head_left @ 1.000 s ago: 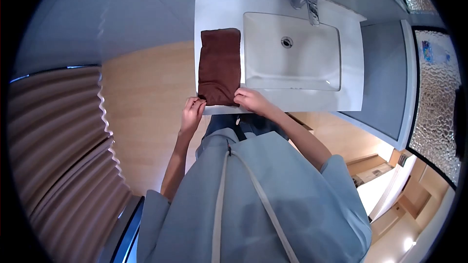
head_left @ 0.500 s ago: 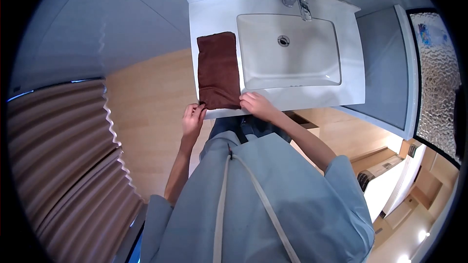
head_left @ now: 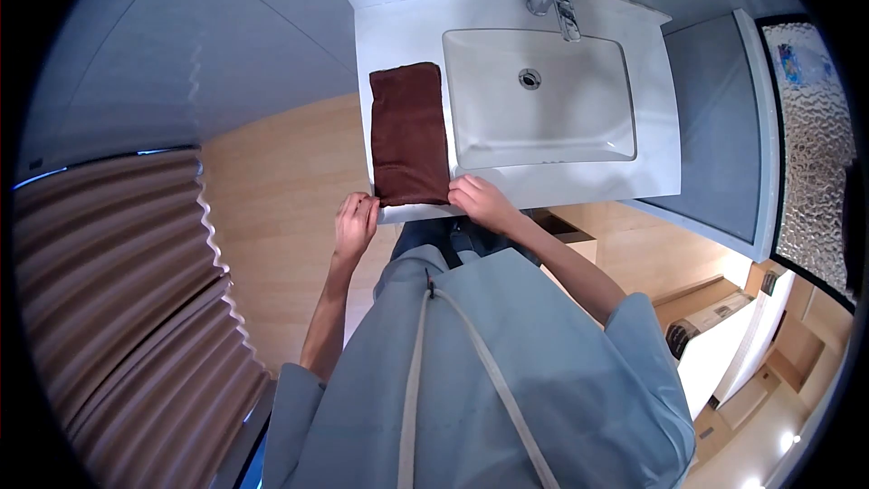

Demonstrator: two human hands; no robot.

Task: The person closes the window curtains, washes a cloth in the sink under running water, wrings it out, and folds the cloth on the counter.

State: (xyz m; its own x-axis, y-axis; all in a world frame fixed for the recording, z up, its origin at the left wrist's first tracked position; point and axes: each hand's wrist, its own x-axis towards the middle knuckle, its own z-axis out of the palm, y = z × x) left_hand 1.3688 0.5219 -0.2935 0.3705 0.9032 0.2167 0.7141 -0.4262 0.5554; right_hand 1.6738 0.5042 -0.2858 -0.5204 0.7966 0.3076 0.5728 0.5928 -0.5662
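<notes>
A dark brown cloth (head_left: 409,131), folded into a long rectangle, lies flat on the white countertop (head_left: 561,179) left of the sink. Its near edge runs close to the counter's front edge. At the near left corner, my left hand (head_left: 357,222) pinches the cloth between thumb and fingers. My right hand (head_left: 482,200) has its fingers closed on the near right corner. A few creases cross the lower part of the cloth.
The white sink basin (head_left: 543,127) with its drain sits right of the cloth, and a chrome faucet (head_left: 563,7) stands behind it. A pleated brown curtain (head_left: 127,290) hangs at the left. Below right are an open box (head_left: 561,226) and a textured glass panel (head_left: 815,127).
The near edge of the cloth looks straighter and its lower creases are smoother. My left hand has shifted slightly at its corner; my right hand stays at the other corner.
</notes>
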